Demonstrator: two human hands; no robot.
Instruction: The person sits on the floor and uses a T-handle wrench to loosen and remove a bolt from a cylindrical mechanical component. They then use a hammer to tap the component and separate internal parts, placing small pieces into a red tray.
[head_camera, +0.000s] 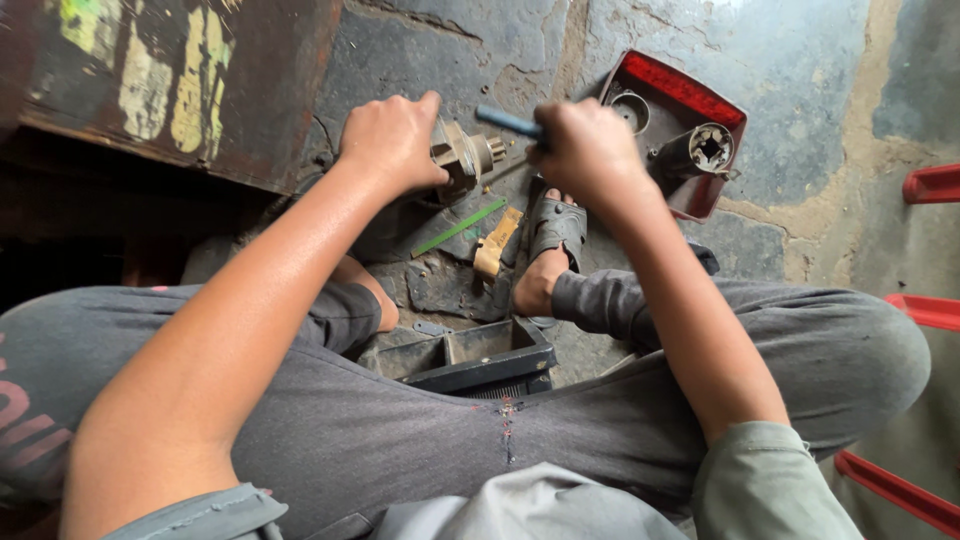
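Observation:
My left hand (392, 140) grips a dirty tan metal motor part (463, 155) and holds it against the cracked stone floor. My right hand (588, 148) is closed around a tool with a dark blue handle (508, 121), its tip pointing toward the part. The two hands are close together, just beyond my sandalled foot (553, 240). The tool's working end is hidden behind the part and my fingers.
A red plastic tray (683, 88) at the right holds a cylindrical metal armature (703, 149) and a small cup. A green strip (460, 228) and a tan piece (497, 243) lie on the floor. A black tray (478, 362) sits near my legs. Red frame parts (930, 183) stand at right.

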